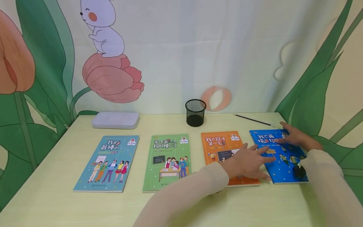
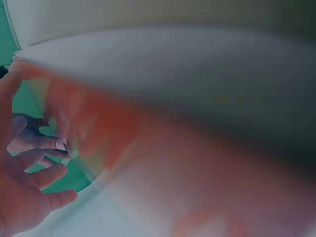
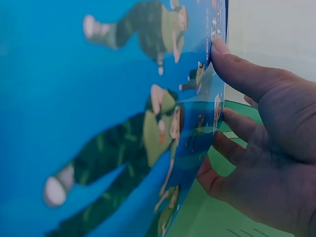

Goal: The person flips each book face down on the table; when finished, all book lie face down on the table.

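Note:
A blue book (image 1: pixel 279 171) lies at the right end of a row of books. My right hand (image 1: pixel 297 137) holds it by its upper right side; in the right wrist view the thumb (image 3: pixel 237 66) lies on the cover and the other fingertips meet the edge. My left hand (image 1: pixel 246 160) is spread over the right part of an orange book (image 1: pixel 209 156), its fingers reaching toward the blue book's left edge. Whether those fingers touch either cover I cannot tell. The left wrist view is mostly blurred, with spread fingers (image 2: pixel 47 175) at its left.
A green book (image 1: pixel 153 173) and a light blue book (image 1: pixel 89 168) lie farther left. Along the back of the table (image 1: pixel 56 176) are a lilac case (image 1: pixel 114 120), a black mesh pen cup (image 1: pixel 195 113) and a thin dark pencil (image 1: pixel 253 120). A printed curtain (image 1: pixel 170 63) hangs behind.

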Demonstrator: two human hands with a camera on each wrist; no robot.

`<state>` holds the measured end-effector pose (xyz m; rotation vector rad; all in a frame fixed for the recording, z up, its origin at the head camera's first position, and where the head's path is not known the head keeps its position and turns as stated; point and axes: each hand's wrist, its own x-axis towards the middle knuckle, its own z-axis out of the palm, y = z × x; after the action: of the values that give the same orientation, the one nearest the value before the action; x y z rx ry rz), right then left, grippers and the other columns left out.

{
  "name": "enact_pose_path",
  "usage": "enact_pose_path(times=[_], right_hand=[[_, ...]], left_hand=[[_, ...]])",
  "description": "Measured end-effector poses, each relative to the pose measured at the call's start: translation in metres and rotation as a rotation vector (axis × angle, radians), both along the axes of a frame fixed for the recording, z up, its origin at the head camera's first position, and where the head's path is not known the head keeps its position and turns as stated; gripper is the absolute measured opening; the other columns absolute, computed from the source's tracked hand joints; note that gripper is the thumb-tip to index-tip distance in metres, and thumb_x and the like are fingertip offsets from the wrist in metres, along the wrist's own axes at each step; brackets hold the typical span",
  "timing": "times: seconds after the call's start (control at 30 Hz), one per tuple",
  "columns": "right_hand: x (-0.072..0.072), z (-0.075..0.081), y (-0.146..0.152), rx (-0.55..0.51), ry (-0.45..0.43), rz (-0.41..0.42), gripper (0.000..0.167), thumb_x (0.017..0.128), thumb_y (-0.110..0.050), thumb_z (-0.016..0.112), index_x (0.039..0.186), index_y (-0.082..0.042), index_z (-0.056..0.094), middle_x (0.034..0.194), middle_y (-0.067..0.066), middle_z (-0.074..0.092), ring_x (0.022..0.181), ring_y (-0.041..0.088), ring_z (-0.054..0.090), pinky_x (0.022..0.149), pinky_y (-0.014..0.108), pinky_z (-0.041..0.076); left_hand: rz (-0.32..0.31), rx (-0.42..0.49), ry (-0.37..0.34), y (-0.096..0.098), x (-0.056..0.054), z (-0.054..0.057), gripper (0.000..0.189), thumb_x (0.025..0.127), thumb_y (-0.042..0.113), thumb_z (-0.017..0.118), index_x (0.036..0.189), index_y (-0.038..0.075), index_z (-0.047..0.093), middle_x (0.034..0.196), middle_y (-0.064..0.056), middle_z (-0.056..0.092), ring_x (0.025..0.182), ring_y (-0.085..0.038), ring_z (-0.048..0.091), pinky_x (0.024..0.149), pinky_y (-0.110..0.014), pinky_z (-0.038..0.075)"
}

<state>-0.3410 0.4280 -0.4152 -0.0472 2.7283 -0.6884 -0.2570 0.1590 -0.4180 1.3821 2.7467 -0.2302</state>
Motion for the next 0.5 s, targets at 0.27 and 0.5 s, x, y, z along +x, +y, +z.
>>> enact_pose_path(times=[0.27,0.5], right_hand=[[0.0016,0.0057,-0.0022,0.003,-0.020,0.010,0.104,0.095,-0.041,0.065,0.152,0.009,-0.007,0.145,0.051,0.011,0.128,0.072,0.022,0.103,0.079,0.028],[0.0009,0.0048,-0.0006,0.015,-0.013,0.020,0.106,0.094,-0.042,0.066,0.152,0.010,-0.005,0.146,0.051,0.010,0.130,0.071,0.019,0.105,0.080,0.023]], left_hand=[[-0.021,-0.024,-0.044,0.0020,0.0022,0.0003,0.076,0.086,0.078,0.045,0.154,0.051,0.024,0.169,0.013,0.010,0.155,-0.018,0.019,0.125,-0.044,0.020],[0.001,-0.050,-0.147,0.0081,0.0087,0.0012,0.074,0.087,0.076,0.046,0.153,0.052,0.024,0.168,0.014,0.011,0.155,-0.015,0.016,0.125,-0.042,0.020]])
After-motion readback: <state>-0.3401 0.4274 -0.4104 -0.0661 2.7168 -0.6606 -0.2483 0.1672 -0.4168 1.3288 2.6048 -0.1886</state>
